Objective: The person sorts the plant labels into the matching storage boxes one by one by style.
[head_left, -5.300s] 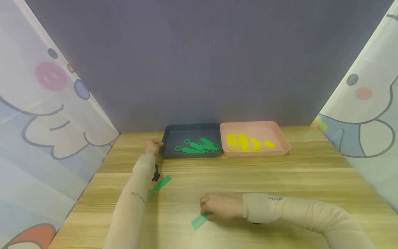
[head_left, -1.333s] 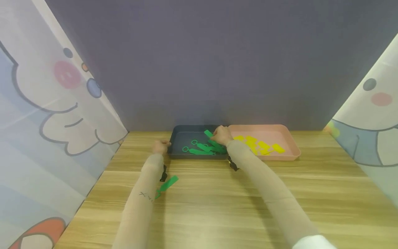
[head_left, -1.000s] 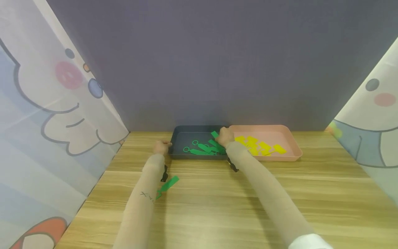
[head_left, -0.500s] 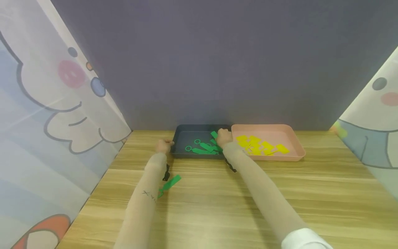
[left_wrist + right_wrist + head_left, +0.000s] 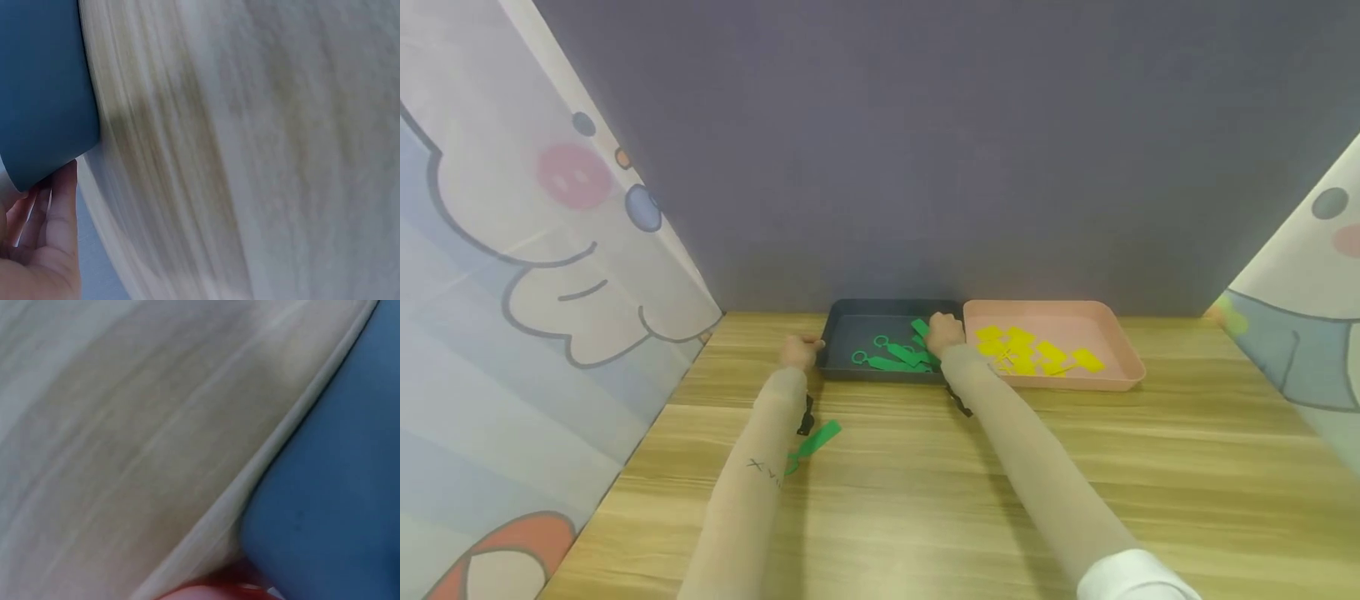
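In the head view, my left hand [image 5: 800, 351] grips the left rim of the dark blue-grey tray [image 5: 865, 307]. In the left wrist view its fingers [image 5: 62, 219] lie against the outside of the wall. My right hand [image 5: 943, 333] is bent over the tray's right end, pinching a flat green tag [image 5: 920, 328] whose end sticks out to the upper left; its fingertips are hidden. Several green tags with rings [image 5: 887, 364] lie in the tray below it. Another green tag [image 5: 820, 437] rests on the table beside my left forearm, its ring end partly covered.
A pink tray [image 5: 1090, 310] stands against the dark tray's right side, holding several yellow tags [image 5: 1022, 354]. A grey panel [image 5: 925, 167] rises right behind both trays. Printed cloths flank the wooden table [image 5: 910, 483] left and right.
The right hand has carried a green tag from the front of the table into the dark tray, then shifted slightly there. The left hand stays at the rim; the head view has drifted.
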Motion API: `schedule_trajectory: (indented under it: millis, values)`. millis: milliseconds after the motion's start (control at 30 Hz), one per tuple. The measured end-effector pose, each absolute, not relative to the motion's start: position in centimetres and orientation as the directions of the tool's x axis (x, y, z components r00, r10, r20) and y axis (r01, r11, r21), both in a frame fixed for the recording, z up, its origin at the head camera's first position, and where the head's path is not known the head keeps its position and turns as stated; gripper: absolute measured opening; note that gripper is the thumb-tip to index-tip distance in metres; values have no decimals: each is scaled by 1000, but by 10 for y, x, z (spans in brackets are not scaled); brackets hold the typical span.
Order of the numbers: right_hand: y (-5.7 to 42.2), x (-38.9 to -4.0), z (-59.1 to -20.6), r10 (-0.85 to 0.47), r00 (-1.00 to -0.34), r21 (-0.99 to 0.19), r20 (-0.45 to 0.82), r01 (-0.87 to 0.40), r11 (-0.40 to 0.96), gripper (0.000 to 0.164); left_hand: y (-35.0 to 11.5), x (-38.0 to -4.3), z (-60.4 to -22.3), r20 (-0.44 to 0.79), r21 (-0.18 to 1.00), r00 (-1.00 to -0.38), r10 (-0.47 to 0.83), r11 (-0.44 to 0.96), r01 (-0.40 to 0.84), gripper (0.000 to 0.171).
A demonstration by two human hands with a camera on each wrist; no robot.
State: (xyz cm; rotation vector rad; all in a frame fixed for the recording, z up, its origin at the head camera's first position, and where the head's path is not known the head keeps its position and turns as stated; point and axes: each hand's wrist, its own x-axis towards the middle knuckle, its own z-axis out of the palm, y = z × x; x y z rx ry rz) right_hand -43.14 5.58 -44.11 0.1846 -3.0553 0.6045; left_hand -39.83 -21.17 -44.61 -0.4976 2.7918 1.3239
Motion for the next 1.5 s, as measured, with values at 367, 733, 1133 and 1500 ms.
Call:
schedule_trajectory:
  millis: [367,733,1133,1500]
  values:
    - [59,-428,-438,-126,-991,-402,38,-130,906,17,-207,-396,-440,-142,767,-954,-265,580,-276,30]
    - [57,-429,-437,-118,-992,-429,34,-121,895,17,-210,-395,-440,-147,744,-952,-270,604,-286,32]
    - [63,-422,-428,-181,-981,-441,69,-193,877,18,-212,-399,-440,-147,739,-957,-251,615,-275,31]
    - [76,-409,-409,-322,-942,-424,93,-330,843,24,-215,-403,-436,-196,752,-958,-210,595,-284,34]
